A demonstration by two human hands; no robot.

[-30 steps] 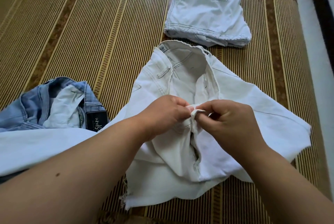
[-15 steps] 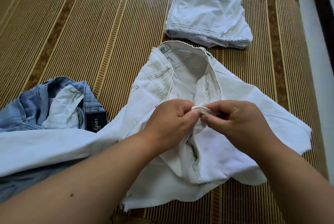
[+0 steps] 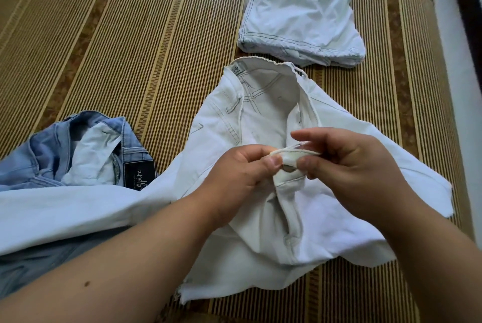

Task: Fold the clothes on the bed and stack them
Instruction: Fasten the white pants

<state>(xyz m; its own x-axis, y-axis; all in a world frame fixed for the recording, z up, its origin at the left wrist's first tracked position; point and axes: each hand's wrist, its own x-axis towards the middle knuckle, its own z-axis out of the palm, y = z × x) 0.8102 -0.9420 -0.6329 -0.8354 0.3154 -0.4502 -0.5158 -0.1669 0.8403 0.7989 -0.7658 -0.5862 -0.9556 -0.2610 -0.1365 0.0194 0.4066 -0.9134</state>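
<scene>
Near the middle of the striped woven straw mat (image 3: 130, 35) that covers the bed, the white denim trousers (image 3: 339, 218) lie crumpled with the waistband gaping open toward the far edge. One leg trails off to the left edge.

A second ago both hands were bunched tight together over the front of the waistband, hiding it. Now they have eased slightly apart, and a round metal button (image 3: 288, 168) shows between them. The left hand (image 3: 242, 171) pinches the end of the waistband between thumb and curled fingers. The right hand (image 3: 357, 166) holds the facing flap with thumb and lower fingers, its forefinger lifted straight.

This looks like work on the fly fastening. Whether the button is going in or coming out I cannot tell. Folding of this piece has not begun.

One folded pale denim garment (image 3: 300, 14) sits near the far right corner, the start of the stack. The light blue jeans (image 3: 47, 155) lie unfolded at the left edge, partly under the white leg, so much of the task remains.
</scene>
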